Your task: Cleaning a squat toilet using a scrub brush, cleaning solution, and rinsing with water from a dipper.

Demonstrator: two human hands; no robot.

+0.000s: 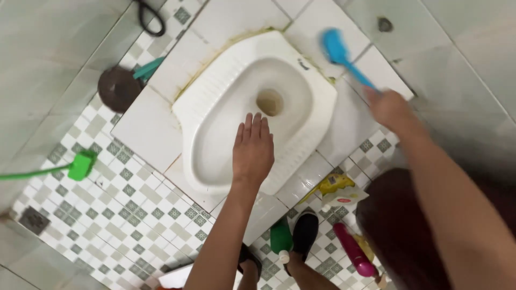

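Note:
A white squat toilet pan (pixel 215 107) is set in a raised white-tiled platform (pixel 145 129). My left hand (pixel 252 147) hovers flat over the pan's near half, fingers together, holding nothing. My right hand (pixel 392 110) grips the handle of a blue brush (pixel 336 45). The brush head rests at the pan's far right rim, where greenish grime lines the joint with the tiles.
A green bottle (pixel 280 236), a pink bottle (pixel 355 249) and a yellow packet (pixel 336 185) lie on the checkered floor by my feet. A dark plunger (pixel 118 86), a green-headed brush (pixel 80 165), a black hose loop (pixel 150 19) and a floor drain (pixel 33 220) sit left.

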